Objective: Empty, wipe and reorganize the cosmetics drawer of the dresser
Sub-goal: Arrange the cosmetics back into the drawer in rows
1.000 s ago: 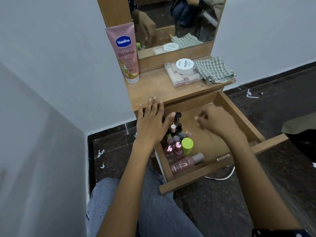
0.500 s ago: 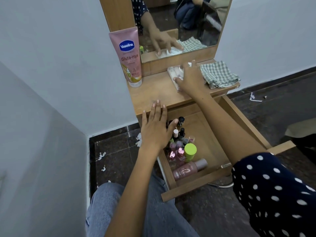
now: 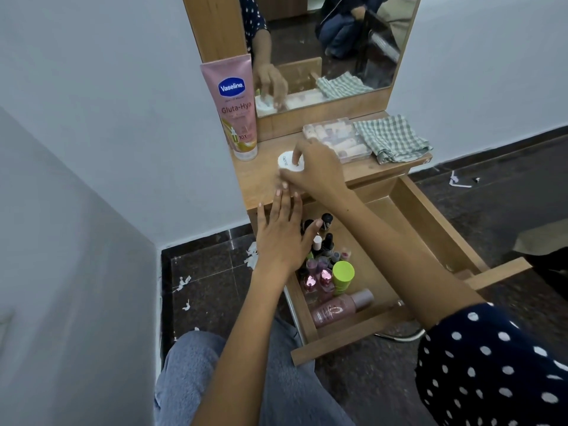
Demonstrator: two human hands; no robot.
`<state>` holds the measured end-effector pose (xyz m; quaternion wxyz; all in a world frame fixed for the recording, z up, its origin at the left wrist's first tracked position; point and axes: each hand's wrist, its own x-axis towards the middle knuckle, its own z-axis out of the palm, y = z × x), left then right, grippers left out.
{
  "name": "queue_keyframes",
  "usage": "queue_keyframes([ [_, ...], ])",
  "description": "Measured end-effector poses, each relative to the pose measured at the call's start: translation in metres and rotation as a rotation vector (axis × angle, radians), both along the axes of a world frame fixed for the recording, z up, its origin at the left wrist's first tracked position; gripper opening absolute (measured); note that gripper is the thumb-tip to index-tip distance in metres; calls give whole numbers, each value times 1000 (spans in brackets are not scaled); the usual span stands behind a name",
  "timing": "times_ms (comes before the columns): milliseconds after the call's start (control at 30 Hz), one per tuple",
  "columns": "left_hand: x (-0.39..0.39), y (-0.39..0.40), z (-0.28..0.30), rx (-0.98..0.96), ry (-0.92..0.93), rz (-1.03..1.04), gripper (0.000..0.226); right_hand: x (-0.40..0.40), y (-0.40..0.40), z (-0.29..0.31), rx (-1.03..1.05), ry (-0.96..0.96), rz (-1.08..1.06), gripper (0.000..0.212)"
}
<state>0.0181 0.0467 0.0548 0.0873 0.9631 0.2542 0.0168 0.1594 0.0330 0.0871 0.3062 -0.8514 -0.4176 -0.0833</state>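
I had my right hand out over the table, fingers curled down around a white cream jar, gripping its lid from above. The jar stood upright on the wood, just right of the pink Vaseline tube and left of the clear palette case, with the checked cloth further right. My left hand lay flat with fingers straight, fingertips on the near edge of the table and palm over the far-left corner of the open drawer, holding nothing.

What mattered for the next move was the line from jar to drawer: the drawer sat nearer to me and below the jar, with its bare wooden floor on the right side. The nail polish bottles, green-capped bottle and pink bottle, which lay on its side along the near wall, crowded the left side. I judged the right hand the only sensible carrier, since it was already on the jar and its forearm crossed straight above the free space. The left hand was nearer the bottles, so it could steady them if needed
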Motion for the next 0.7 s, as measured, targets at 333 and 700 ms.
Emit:
queue_keyframes([
  [333, 1, 1, -2, -31, -26, -8, 70, 35, -41, -6, 26, -22, -152, 38],
  [700, 0, 1, 0, -41, -29, -11, 70, 37, -27, 1, -270, 26, -361, 83],
])
